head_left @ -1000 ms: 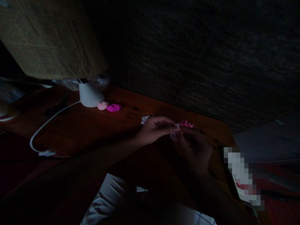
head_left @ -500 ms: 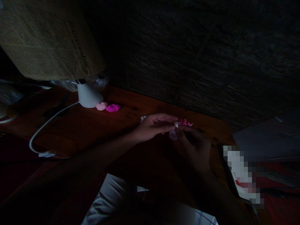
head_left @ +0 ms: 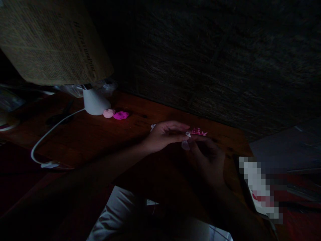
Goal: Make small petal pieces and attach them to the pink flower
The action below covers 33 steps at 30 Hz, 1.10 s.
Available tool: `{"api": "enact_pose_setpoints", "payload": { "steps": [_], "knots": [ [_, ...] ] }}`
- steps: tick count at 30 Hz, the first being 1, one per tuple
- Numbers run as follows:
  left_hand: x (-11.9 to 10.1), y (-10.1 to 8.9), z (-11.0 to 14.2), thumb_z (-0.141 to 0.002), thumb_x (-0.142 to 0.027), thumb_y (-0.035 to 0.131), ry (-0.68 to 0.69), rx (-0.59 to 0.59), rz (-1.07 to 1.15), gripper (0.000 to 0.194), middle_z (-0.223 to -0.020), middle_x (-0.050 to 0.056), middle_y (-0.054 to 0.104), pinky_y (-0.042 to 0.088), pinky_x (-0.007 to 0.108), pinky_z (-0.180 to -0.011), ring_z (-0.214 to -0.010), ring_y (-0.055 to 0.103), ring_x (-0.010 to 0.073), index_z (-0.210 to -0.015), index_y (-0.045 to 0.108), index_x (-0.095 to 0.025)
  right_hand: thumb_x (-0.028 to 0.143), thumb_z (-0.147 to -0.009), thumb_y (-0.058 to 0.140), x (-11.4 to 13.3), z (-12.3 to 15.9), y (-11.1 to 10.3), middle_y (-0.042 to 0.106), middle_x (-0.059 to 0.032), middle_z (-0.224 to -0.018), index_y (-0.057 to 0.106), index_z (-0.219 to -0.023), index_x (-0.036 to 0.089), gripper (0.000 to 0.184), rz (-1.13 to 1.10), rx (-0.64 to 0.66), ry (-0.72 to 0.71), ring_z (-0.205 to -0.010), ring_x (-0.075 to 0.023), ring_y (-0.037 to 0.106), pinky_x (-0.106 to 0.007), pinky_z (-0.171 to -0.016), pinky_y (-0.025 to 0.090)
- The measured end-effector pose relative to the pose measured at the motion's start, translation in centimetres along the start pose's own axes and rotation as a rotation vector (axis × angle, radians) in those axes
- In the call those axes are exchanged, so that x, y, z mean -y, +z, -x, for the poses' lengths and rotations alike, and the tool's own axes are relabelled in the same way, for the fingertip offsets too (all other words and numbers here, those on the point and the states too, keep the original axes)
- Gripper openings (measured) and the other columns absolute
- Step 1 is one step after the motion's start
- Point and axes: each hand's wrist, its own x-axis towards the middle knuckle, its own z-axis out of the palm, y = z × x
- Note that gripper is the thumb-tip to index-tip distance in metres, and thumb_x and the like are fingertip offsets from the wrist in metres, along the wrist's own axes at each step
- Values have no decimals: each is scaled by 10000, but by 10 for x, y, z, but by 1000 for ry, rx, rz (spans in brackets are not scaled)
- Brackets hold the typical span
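A small pale, partly see-through piece (head_left: 185, 144) with a curled white upper end is pinched between my fingertips. My left hand (head_left: 163, 135) reaches it from the left, its thumb on the piece and its other fingers stretched behind. From the right, my right hand (head_left: 209, 157) closes thumb and finger on the same piece. It is too dark to tell what the piece is made of. Just behind the fingers lies a bumpy pink clay-like shape (head_left: 199, 132) on the wooden table (head_left: 140, 147).
By the white lamp base (head_left: 95, 102) sit a light pink lump (head_left: 109, 113) and a bright magenta lump (head_left: 121, 115). A newspaper-print shade (head_left: 57, 47) hangs above. Dark scissors (head_left: 59, 117) and a white cable (head_left: 37, 144) lie left. A blurred-out screen (head_left: 260, 187) is at right.
The white upper end of the piece has turned slightly, so its curled opening shows more. Both hands stay in nearly the same place.
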Motion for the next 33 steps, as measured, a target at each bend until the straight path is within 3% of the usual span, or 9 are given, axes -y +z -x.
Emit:
{"api": "enact_pose_setpoints", "payload": {
  "steps": [13,17,20,22,24,27,31,33],
  "knots": [
    [1,0,0,-632,-287,904,19,-21,-36,385,-982,76,782,549,323,-895,-924,724,184,-957,760,-141,300,-873,721,-2,2,1,786,-13,-822,760,-939,236,100,-21,35,26,-654,-155,698,-277,-606,551],
    [3,1,0,-655,-276,889,43,8,-39,388,-1023,80,773,545,325,-905,-957,719,185,-991,749,-144,306,-882,716,-3,3,1,790,-21,-890,756,-952,240,104,-34,43,14,-721,-165,715,-280,-638,556],
    [-5,-9,-2,-667,-265,876,80,99,-92,451,-1078,83,759,543,307,-884,-960,710,174,-1078,730,-153,323,-899,703,-3,2,-1,782,-16,-880,751,-965,246,113,-17,48,17,-713,-162,706,-276,-632,546],
    [-16,-23,-6,-691,-273,861,49,204,-259,511,-1065,89,755,538,297,-841,-930,705,171,-1165,710,-157,338,-911,693,-3,2,-1,769,-10,-839,748,-966,246,120,25,36,13,-677,-157,691,-272,-612,534],
    [-26,-41,-11,-740,-318,828,82,192,-468,495,-1050,92,747,530,292,-822,-925,695,172,-1189,700,-150,326,-921,682,-4,1,-1,763,-16,-856,748,-972,244,117,103,77,-33,-702,-162,694,-278,-635,535],
    [-30,-67,-19,-831,-357,743,188,105,-819,407,-1122,110,731,516,311,-864,-1006,673,190,-1175,692,-145,229,-920,670,-8,3,3,768,-43,-922,751,-977,225,99,248,284,-153,-802,-184,719,-292,-706,548],
    [-17,-86,-24,-816,-361,761,145,221,-1151,487,-1317,143,651,443,394,-1057,-1239,595,261,-1245,655,-157,87,-891,662,-18,9,11,782,-66,-948,766,-957,199,167,386,561,-196,-830,-201,745,-302,-746,565],
    [-11,-89,-24,-811,-349,767,70,295,-1230,454,-1276,131,663,444,395,-1049,-1210,609,267,-1212,669,-162,81,-891,666,-22,10,13,784,-80,-949,769,-937,188,155,429,614,-193,-807,-207,747,-303,-709,565]
  ]
}}
